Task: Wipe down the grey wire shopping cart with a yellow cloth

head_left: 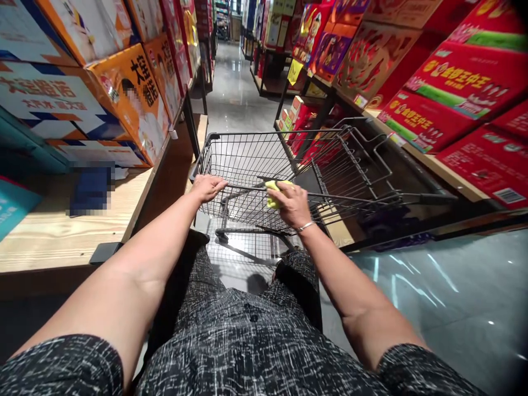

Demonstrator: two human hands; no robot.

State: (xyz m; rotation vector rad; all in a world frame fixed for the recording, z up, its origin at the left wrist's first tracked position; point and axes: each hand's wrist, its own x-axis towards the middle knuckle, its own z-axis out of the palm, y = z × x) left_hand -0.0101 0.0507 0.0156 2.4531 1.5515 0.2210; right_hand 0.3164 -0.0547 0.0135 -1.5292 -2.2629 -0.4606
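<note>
The left hand (207,188) curls over the shopping cart's (251,157) near rim; the right hand (292,204) bunches a yellow cloth (274,194) against that rim (its fingers partly hide the cloth).

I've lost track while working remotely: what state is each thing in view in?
Left hand: on the cart's rim
Right hand: closed on the cloth
Yellow cloth: bunched, against the rim
Shopping cart: upright
Orange boxes: stacked
Red boxes: stacked, shut
</note>
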